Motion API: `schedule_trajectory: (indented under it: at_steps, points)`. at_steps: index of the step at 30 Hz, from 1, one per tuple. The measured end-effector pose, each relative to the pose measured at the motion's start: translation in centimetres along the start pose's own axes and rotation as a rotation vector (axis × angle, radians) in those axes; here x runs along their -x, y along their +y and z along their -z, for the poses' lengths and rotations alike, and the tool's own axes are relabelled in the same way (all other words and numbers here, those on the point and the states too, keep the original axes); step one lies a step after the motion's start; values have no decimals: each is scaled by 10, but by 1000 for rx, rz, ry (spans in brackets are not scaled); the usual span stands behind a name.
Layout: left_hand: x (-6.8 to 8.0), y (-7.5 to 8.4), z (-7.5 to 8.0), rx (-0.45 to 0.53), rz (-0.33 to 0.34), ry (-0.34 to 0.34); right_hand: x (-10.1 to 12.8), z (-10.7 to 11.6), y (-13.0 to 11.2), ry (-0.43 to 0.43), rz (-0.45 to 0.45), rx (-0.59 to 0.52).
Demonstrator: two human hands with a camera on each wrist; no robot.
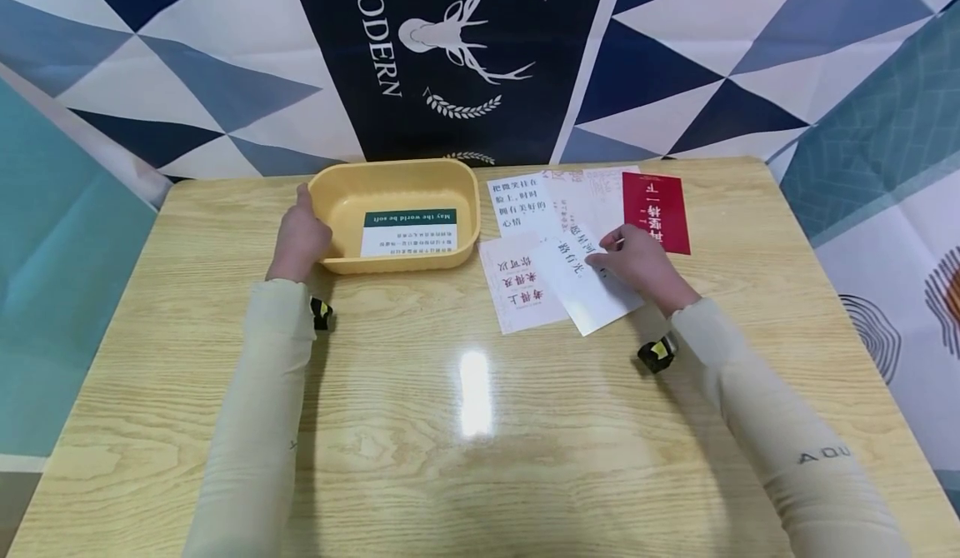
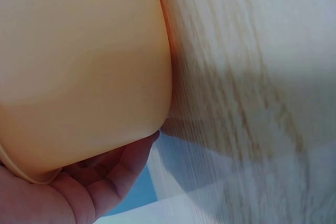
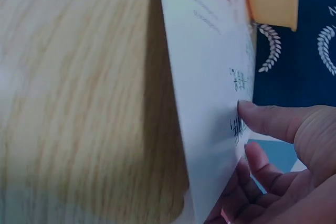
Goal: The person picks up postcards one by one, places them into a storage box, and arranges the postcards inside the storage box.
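1. On the wooden table (image 1: 465, 425) nearest to us, we are seeing only bare grain with a bright glare spot, and two pale sleeves stretching forward across it, each with a small black-and-yellow device strapped at the wrist.
2. Just past that, we are watching the right hand (image 1: 637, 262) pinching a white card (image 1: 581, 279) with dark printed characters; in the right wrist view the thumb (image 3: 268, 119) is pressing on the printed face while the other fingers are curling beneath the card's edge, lifting that edge off the wood.
3. Under and beside that card, we are finding a card with red characters (image 1: 521, 287) lying flat, partly covered by it.
4. Level with these on the other side, we are seeing the left hand (image 1: 298, 237) gripping the near left corner of a yellow tub (image 1: 341, 187), its fingers curled round the outside wall, as the left wrist view is showing up close.
5. Inside the tub, a card with a dark green band (image 1: 408, 231) is lying on the bottom.
6. Farther back, beside the tub, we are counting a white card with black text (image 1: 517, 204), a pale pinkish card (image 1: 588, 196) and a red card (image 1: 656, 208), the first two overlapping.
7. Behind the table, a blue-and-white backdrop with a deer emblem (image 1: 461, 29) is hanging.
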State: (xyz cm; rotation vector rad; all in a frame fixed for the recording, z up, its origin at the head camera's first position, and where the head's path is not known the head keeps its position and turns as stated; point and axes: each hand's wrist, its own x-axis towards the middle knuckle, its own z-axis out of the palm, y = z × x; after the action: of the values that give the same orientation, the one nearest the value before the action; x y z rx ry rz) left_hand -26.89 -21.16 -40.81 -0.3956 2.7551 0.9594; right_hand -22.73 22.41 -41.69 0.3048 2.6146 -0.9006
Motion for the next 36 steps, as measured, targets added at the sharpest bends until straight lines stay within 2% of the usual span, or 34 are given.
schedule_trajectory:
  at_steps: [8, 15, 26, 32, 36]
  points:
    - [-1, 0, 0, 5, 12, 0, -5, 6, 5, -6, 32, -41]
    - [0, 0, 0, 8, 11, 4, -4, 4, 6, 28, 75, -61]
    - [2, 2, 1, 26, 15, 0, -4, 8, 1, 95, 64, -128]
    - [3, 2, 1, 14, -10, 8, -1, 10, -3, 94, 61, -145]
    - [2, 2, 0, 9, -2, 5, 0, 12, -6, 90, 72, -153]
